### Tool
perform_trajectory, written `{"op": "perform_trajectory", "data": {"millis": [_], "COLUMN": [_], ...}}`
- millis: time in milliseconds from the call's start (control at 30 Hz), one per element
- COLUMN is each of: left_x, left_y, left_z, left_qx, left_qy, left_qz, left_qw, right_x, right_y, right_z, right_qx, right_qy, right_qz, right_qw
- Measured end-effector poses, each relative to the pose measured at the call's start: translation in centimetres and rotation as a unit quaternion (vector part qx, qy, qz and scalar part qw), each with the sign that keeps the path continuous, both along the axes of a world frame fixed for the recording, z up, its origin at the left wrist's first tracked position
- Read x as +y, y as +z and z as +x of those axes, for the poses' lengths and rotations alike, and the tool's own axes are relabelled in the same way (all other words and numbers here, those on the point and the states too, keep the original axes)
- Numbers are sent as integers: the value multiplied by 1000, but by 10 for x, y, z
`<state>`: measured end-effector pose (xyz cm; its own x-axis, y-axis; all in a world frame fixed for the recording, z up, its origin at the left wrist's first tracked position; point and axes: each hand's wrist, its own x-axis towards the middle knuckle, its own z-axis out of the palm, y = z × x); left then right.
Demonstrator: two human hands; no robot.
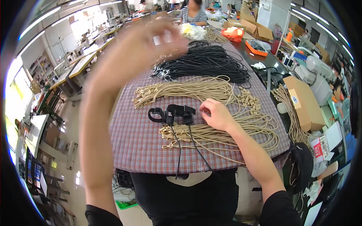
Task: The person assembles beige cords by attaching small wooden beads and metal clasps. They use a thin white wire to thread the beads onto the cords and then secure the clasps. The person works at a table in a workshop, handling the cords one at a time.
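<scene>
My left hand [164, 41] is raised in front of the far part of the table and smeared by motion, so its fingers cannot be read. My right hand [217, 115] rests low over the table with loosely curled fingers and nothing visible in them. Just left of its fingertips, apart from them, lies a pair of black strap devices [181, 111] with two black cables trailing toward me. Below it is a bundle of tan cords [226, 137] with brass-coloured clips. Another tan cord bundle [188, 88] lies beyond, and past that a heap of black cords [211, 62] with silvery clips.
A plaid cloth [132, 143] covers the table. Small tan pieces [249, 100] are piled to the right. Farther back are a red bag [233, 34] and an orange tray [256, 48]. A cardboard box [303, 103] stands at right. Another person [193, 15] sits at the far end.
</scene>
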<state>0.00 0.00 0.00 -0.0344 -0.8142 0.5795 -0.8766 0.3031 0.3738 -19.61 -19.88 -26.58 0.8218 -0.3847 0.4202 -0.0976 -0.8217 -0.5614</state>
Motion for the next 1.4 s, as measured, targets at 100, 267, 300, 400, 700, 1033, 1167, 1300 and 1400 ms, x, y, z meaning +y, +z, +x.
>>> {"op": "perform_trajectory", "data": {"millis": [100,267,300,400,700,1033,1167,1300,1400], "left_x": [-27,-50,-54,-69,-117,-127,-127,-126,-121], "left_y": [-117,-185,-191,-189,-159,-160,-152,-129,-133], "left_z": [16,22,26,28,11,-16,-18,-39,-56], "left_qx": [-135,-39,-26,19,-22,33,32,53,2], "left_qy": [57,42,54,70,25,102,150,164,161], "left_qz": [186,295,275,239,237,76,70,73,36], "left_qw": [972,954,959,968,971,991,986,982,986], "right_x": [2,5,7,7,18,17,19,10,2], "right_y": [8,-3,-4,1,30,31,34,14,16], "right_z": [-2,4,6,5,-6,-4,-3,6,3], "right_qx": [-22,-22,-32,-35,-241,-280,-267,-272,-277], "right_qy": [49,83,85,34,107,87,74,99,88], "right_qz": [26,41,26,30,313,351,323,321,303], "right_qw": [998,995,996,998,912,889,905,902,907]}}
